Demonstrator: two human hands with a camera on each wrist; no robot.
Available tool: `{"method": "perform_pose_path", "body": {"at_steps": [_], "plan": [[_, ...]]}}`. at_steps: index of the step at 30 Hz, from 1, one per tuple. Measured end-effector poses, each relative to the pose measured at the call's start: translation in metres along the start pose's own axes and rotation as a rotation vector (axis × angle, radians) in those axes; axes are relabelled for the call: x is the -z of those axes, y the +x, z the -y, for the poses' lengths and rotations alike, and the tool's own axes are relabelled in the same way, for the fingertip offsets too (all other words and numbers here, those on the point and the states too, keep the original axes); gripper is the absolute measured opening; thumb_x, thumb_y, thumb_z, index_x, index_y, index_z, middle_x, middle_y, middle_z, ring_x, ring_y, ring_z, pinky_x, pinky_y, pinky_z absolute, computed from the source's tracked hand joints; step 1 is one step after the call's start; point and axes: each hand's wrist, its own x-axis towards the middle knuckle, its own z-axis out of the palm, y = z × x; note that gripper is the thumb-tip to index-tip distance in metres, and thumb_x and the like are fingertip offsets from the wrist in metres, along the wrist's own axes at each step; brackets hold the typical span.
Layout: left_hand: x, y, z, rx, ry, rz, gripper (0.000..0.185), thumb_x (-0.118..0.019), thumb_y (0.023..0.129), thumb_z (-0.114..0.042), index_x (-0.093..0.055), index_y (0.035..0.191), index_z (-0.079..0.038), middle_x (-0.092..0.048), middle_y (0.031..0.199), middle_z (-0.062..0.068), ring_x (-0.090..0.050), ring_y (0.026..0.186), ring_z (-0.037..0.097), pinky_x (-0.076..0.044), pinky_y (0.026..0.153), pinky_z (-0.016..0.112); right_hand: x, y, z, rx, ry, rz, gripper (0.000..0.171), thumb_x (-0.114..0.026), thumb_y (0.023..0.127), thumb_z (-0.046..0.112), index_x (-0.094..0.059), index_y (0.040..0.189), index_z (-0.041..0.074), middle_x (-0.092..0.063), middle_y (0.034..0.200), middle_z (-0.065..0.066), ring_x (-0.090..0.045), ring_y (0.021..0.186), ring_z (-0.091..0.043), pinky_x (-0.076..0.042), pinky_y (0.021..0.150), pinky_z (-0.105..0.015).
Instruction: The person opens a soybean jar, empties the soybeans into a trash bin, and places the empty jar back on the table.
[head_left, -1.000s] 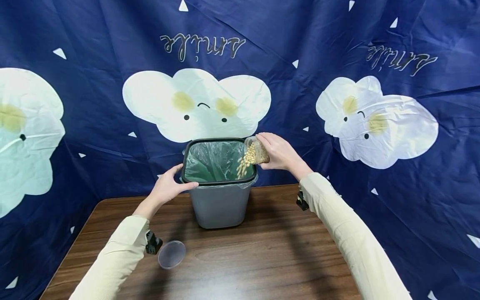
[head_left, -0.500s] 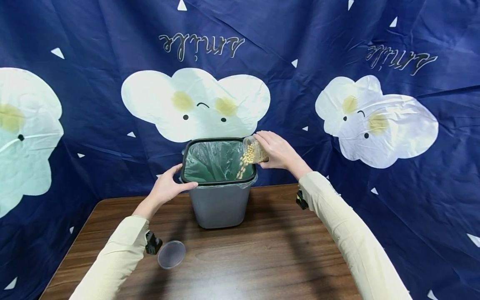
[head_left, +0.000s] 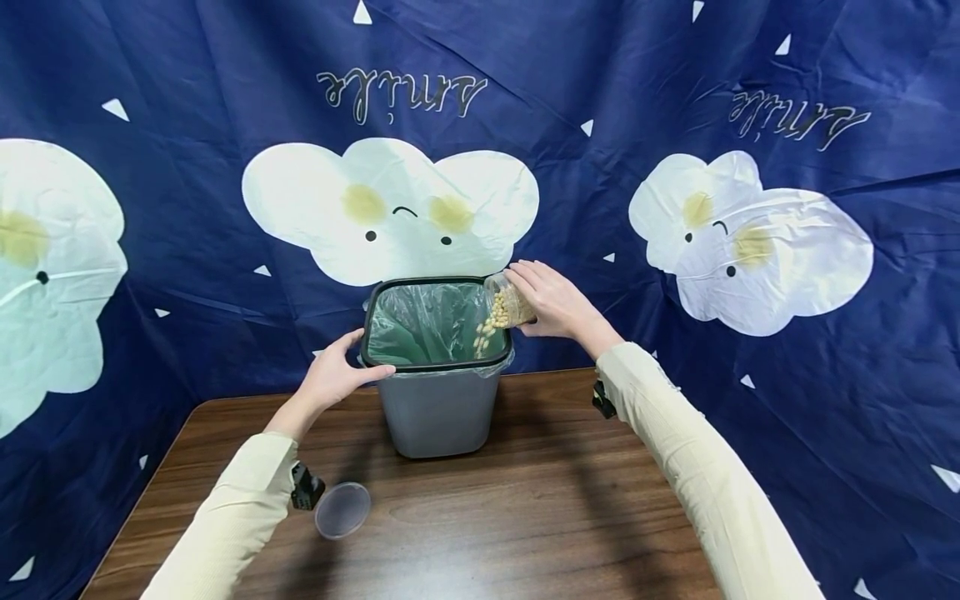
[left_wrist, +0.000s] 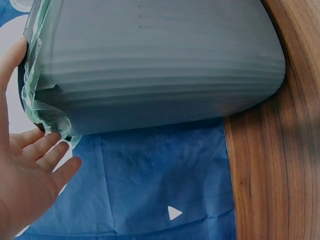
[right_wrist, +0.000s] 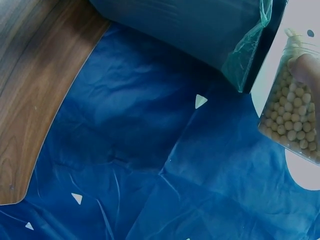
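A grey trash can (head_left: 441,414) lined with a thin green bag (head_left: 420,321) stands upright near the table's back edge. My left hand (head_left: 330,377) rests at its left front corner, thumb laid on the black rim and fingers loosely extended along the side. In the left wrist view the fingers (left_wrist: 47,150) touch the bag's overhang. My right hand (head_left: 553,302) grips a clear plastic jar (head_left: 517,305), tilted with its mouth to the left over the bin's right rim. Round, pale yellow beans (head_left: 491,321) pour from it into the bag. More beans (right_wrist: 295,120) fill the jar in the right wrist view.
A clear round lid (head_left: 342,510) lies on the wooden table (head_left: 480,533), right beside the left wrist. Close behind the bin hangs a dark blue curtain (head_left: 585,183) with white clouds. The table's left edge runs beyond the left arm.
Beans keep falling from the jar in each frame, and the stream looks thinner now. The jar has shifted very slightly left; the left hand stays at the rim.
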Motion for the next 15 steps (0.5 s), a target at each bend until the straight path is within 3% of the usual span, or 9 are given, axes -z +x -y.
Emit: {"method": "perform_pose_path", "body": {"at_steps": [15], "plan": [[0.0001, -0.0015, -0.0021, 0.002, 0.003, 0.000, 0.100, -0.068, 0.070, -0.058, -0.025, 0.142, -0.002, -0.029, 0.143, 0.021, -0.027, 0.130, 0.039, -0.029, 0.099, 0.054, 0.0005, 0.0010, -0.0003, 0.038, -0.013, -0.015, 0.088, -0.081, 0.059, 0.035, -0.044, 0.128, -0.005, -0.049, 0.126, -0.020, -0.042, 0.120, -0.034, -0.030, 0.103, -0.042]]}}
